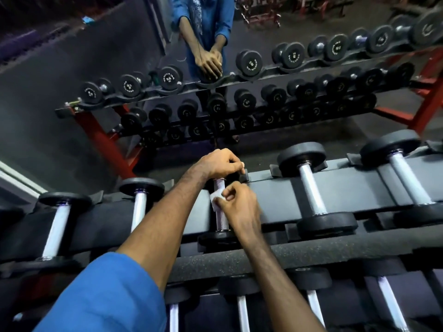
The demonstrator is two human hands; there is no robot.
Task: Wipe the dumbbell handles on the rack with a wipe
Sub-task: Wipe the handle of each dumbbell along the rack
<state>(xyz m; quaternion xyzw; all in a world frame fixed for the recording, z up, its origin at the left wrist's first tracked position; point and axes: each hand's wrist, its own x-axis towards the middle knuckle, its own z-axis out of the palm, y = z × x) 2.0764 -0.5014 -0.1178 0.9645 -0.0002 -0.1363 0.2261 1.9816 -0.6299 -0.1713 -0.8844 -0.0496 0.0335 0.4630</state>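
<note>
**Wipe pressed to a dumbbell handle on the top shelf**

The dumbbell handle runs with its long axis pointing away from the person, front to back across the top shelf of the rack. It is knurled silver metal, with black round heads at both ends. The right hand pinches a small white wipe against the handle's middle, fingers curled around it. The left hand curls over the far head, gripping it. A mirror behind reflects the rack and the person.
</note>
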